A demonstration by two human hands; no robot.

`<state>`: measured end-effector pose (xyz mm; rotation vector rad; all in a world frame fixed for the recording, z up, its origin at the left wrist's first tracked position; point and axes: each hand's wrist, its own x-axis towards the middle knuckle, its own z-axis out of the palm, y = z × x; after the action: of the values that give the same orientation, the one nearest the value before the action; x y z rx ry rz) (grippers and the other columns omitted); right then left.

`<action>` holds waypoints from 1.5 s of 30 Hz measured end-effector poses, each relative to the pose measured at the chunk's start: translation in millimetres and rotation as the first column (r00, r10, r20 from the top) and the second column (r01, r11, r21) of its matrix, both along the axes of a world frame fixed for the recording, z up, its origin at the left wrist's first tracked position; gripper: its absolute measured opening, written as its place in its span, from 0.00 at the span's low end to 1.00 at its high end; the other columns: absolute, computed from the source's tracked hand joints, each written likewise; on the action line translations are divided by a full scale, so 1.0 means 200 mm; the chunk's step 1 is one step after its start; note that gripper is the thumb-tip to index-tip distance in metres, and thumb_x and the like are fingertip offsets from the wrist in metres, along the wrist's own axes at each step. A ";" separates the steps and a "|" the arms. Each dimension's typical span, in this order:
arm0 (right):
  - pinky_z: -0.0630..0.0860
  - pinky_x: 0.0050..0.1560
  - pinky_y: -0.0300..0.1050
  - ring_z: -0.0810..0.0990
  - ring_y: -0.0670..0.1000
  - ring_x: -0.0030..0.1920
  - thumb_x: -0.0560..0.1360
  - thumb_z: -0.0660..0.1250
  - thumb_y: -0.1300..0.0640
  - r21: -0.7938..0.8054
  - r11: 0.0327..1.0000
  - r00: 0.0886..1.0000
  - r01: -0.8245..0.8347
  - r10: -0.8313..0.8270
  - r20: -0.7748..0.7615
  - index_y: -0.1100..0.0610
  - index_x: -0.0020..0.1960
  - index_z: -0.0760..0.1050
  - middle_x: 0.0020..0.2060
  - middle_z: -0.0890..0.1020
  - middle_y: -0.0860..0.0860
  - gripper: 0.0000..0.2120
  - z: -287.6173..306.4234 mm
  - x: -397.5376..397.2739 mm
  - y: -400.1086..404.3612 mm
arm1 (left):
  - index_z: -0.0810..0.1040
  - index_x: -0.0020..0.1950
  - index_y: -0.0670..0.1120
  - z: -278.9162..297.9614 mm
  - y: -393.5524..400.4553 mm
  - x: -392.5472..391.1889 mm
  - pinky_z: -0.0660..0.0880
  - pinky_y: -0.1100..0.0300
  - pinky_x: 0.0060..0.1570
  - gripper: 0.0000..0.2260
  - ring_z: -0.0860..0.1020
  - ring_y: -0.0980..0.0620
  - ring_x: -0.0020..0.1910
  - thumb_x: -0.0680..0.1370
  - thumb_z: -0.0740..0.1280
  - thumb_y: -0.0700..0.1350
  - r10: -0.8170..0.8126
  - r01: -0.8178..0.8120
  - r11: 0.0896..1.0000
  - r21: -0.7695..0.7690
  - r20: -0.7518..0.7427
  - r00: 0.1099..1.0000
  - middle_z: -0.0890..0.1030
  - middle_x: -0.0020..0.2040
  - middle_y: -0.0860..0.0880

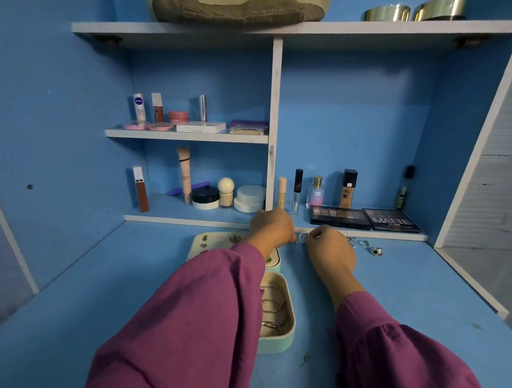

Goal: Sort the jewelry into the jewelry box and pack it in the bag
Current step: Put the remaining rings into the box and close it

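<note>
Both hands reach to the far edge of the tabletop (96, 274): the right hand (330, 251) pinches a silver ring (303, 237) between curled fingers, while the left hand (272, 228) hovers just beside it with fingers curled downward, its grasp hidden from view. Behind the left sleeve (200, 318), the open jewelry box (288, 323) lies with bangles (272, 306) in its near tray and earrings (216, 240) on its lid. More rings (376, 251) lie right of the hands, near palettes (391, 220) on the shelf (188, 221).
</note>
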<state>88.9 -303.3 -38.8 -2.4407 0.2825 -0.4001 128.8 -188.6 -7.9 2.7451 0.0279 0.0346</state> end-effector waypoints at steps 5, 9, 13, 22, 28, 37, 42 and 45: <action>0.68 0.40 0.43 0.76 0.55 0.46 0.77 0.61 0.53 0.088 0.996 0.999 0.012 -0.016 0.046 0.53 0.54 0.78 0.50 0.82 0.53 0.09 -0.01 -0.01 -0.01 | 0.82 0.53 0.46 0.03 0.02 -0.03 0.77 0.51 0.55 0.11 0.78 0.46 0.53 0.72 0.72 0.47 -0.047 0.048 0.997 -0.062 0.025 0.999 0.82 0.52 0.47; 0.69 0.40 0.43 0.76 0.53 0.44 0.77 0.62 0.53 0.167 0.986 0.998 -0.001 -0.009 0.063 0.52 0.53 0.78 0.49 0.82 0.53 0.09 -0.01 0.00 -0.02 | 0.83 0.46 0.44 0.10 0.11 -0.12 0.77 0.56 0.44 0.04 0.80 0.48 0.45 0.75 0.69 0.41 -0.131 0.151 0.958 -0.242 0.097 0.987 0.82 0.46 0.50; 0.70 0.43 0.43 0.78 0.54 0.49 0.77 0.64 0.52 0.223 0.973 0.991 -0.059 0.030 0.130 0.55 0.57 0.78 0.51 0.82 0.52 0.11 -0.02 -0.02 -0.02 | 0.81 0.43 0.47 0.18 0.28 -0.27 0.73 0.62 0.31 0.01 0.76 0.56 0.34 0.75 0.70 0.42 -0.164 0.217 0.890 -0.402 0.163 0.973 0.80 0.40 0.52; 0.73 0.42 0.44 0.79 0.50 0.45 0.75 0.67 0.54 0.312 0.909 0.943 -0.277 0.195 0.270 0.53 0.47 0.77 0.40 0.80 0.47 0.03 -0.01 -0.09 0.05 | 0.81 0.48 0.45 0.11 0.74 -0.61 0.76 0.63 0.50 0.08 0.81 0.55 0.43 0.72 0.72 0.35 -0.204 0.246 0.662 -0.708 0.145 0.968 0.84 0.43 0.47; 0.75 0.42 0.43 0.78 0.48 0.39 0.74 0.70 0.56 0.377 0.808 0.871 -0.453 0.312 0.379 0.53 0.42 0.77 0.39 0.82 0.51 0.03 0.08 -0.20 0.16 | 0.84 0.46 0.46 0.05 0.88 -0.71 0.74 0.70 0.46 0.10 0.79 0.62 0.40 0.69 0.74 0.34 -0.251 0.290 0.704 -0.648 0.155 0.955 0.85 0.42 0.52; 0.71 0.34 0.34 0.73 0.40 0.33 0.73 0.71 0.56 0.214 0.767 0.777 -0.605 0.509 0.371 0.50 0.40 0.78 0.35 0.81 0.47 0.04 0.11 -0.42 0.29 | 0.84 0.45 0.52 0.05 0.91 -0.73 0.68 0.76 0.42 0.13 0.76 0.67 0.42 0.67 0.76 0.35 -0.301 0.329 0.797 -0.506 0.139 0.943 0.83 0.49 0.55; 0.76 0.41 0.46 0.76 0.44 0.36 0.73 0.71 0.54 0.114 0.765 0.757 -0.634 0.583 0.294 0.50 0.43 0.79 0.36 0.81 0.43 0.01 0.11 -0.46 0.31 | 0.84 0.39 0.62 0.01 0.90 -0.71 0.67 0.71 0.54 0.15 0.73 0.63 0.50 0.66 0.78 0.40 -0.333 0.379 0.832 -0.404 0.182 0.925 0.81 0.45 0.60; 0.76 0.42 0.50 0.77 0.48 0.38 0.73 0.70 0.53 0.062 0.763 0.745 -0.643 0.606 0.278 0.51 0.44 0.79 0.35 0.80 0.44 0.02 0.12 -0.47 0.32 | 0.84 0.38 0.63 0.00 0.92 -0.71 0.66 0.73 0.53 0.14 0.72 0.62 0.49 0.67 0.77 0.41 -0.347 0.385 0.833 -0.397 0.167 0.923 0.76 0.45 0.56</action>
<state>-5.0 -239.1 -15.5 -2.1356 -0.5944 -0.3464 -12.7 -4.4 -7.1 2.2640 -0.4653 0.0381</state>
